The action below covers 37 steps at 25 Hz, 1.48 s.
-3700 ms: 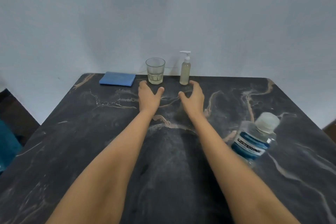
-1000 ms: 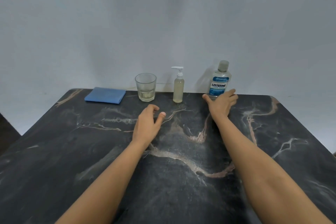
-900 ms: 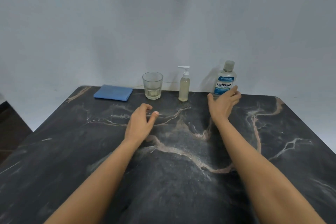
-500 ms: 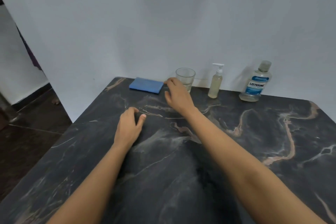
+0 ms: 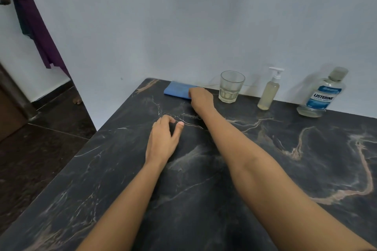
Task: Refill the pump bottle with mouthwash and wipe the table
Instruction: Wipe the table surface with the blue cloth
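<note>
**Two bare hands on the dark marble tabletop, the right one on the blue cloth**

Two hands are in view, with four things ranged along the far edge of the black, tan-veined marble tabletop (image 5: 265,169), against the pale wall.

The left hand (image 5: 163,140) lies on the stone, palm down, well short of the row. Its grip is loosely curled, thumb and forefinger a little apart, and it holds nothing.

Beyond it and slightly to its right, the right hand (image 5: 201,99) has its forearm stretched across the tabletop. Its knuckles face up and its fingers bend down onto the near right corner of the flat, folded blue cloth (image 5: 176,90), which lies at the far left of the row. The fingertips are hidden beneath the hand, so I cannot tell whether the grip has pinched the cloth or only presses on it.

Just to the right of that hand stands the clear, faceted drinking glass (image 5: 231,86), upright, with a little pale liquid at the bottom. Further right is the slim clear pump bottle with a white pump head (image 5: 270,91), upright and filled with yellowish liquid to about its shoulder. Furthest right, well apart from both hands, stands the clear mouthwash bottle with a blue Listerine label (image 5: 322,93), capped, with only a low layer of liquid in its base.
</note>
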{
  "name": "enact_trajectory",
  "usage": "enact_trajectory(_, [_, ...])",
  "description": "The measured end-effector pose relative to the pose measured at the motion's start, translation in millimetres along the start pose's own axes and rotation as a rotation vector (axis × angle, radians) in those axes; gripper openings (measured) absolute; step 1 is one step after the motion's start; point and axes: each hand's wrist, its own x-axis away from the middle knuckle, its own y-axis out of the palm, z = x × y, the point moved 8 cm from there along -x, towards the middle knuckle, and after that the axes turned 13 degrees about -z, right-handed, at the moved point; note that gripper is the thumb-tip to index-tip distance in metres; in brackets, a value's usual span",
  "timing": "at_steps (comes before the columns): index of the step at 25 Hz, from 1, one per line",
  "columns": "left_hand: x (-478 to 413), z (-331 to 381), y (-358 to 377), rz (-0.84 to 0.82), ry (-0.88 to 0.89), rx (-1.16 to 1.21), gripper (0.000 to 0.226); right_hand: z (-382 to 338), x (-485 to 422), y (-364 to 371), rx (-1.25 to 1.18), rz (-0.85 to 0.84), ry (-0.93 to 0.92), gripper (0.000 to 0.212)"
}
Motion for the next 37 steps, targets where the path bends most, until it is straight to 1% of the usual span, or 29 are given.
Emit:
enact_trajectory(2, [2,3,-2,0.01,0.016,0.04,0.023,6,9,-11,-0.088,-0.006,0.019,0.025])
enact_trajectory(7, [23,17,-13,0.039,-0.002,0.167,0.018,43,80,-54,-0.558,0.12,0.057,0.019])
enact_trajectory(10, [63,31,-10,0.067,-0.078,0.264,0.015,76,148,-69,-0.777,0.167,0.166,0.025])
enact_trajectory(12, [94,44,-5,0.049,-0.119,0.253,0.016,102,198,-68,-0.872,0.136,0.247,0.031])
enact_trajectory(14, [120,59,0,0.03,-0.13,0.253,0.019,130,253,-72,-0.895,0.147,0.293,0.033])
enact_trajectory(16, [140,73,2,0.012,-0.132,0.266,0.02,158,308,-83,-0.9,0.231,0.343,0.031])
enact_trajectory(18, [166,95,12,-0.029,-0.098,0.244,0.021,182,373,-97,-0.881,0.345,0.399,0.027])
enact_trajectory(20, [195,122,30,-0.08,-0.057,0.207,0.022,196,435,-112,-0.786,0.48,0.433,0.024])
enact_trajectory(21, [209,135,41,-0.109,-0.036,0.196,0.023,198,463,-118,-0.707,0.549,0.422,0.024])
enact_trajectory(22, [222,149,52,-0.138,-0.005,0.187,0.024,197,486,-121,-0.621,0.595,0.391,0.024])
enact_trajectory(23, [232,161,63,-0.161,0.031,0.182,0.024,194,503,-120,-0.536,0.592,0.347,0.024])
enact_trajectory(25, [251,182,82,-0.206,0.108,0.172,0.022,184,529,-103,-0.394,0.498,0.267,0.023])
enact_trajectory(27, [265,195,96,-0.249,0.164,0.148,0.019,173,548,-76,-0.318,0.381,0.169,0.021])
enact_trajectory(29, [274,198,105,-0.274,0.18,0.133,0.019,154,557,-46,-0.33,0.197,0.017,0.017])
enact_trajectory(30, [276,198,107,-0.279,0.184,0.133,0.018,146,558,-35,-0.363,0.093,-0.04,0.02])
enact_trajectory(31, [277,197,109,-0.281,0.19,0.141,0.018,144,558,-27,-0.409,0.025,-0.061,0.025])
enact_trajectory(33, [276,193,111,-0.285,0.2,0.182,0.017,158,550,-22,-0.441,0.012,0.003,0.033])
enact_trajectory(34, [276,191,111,-0.279,0.199,0.211,0.016,166,543,-19,-0.393,-0.01,0.055,0.038])
enact_trajectory(37, [276,185,105,-0.204,0.163,0.303,0.015,166,517,7,-0.235,-0.239,0.15,0.05])
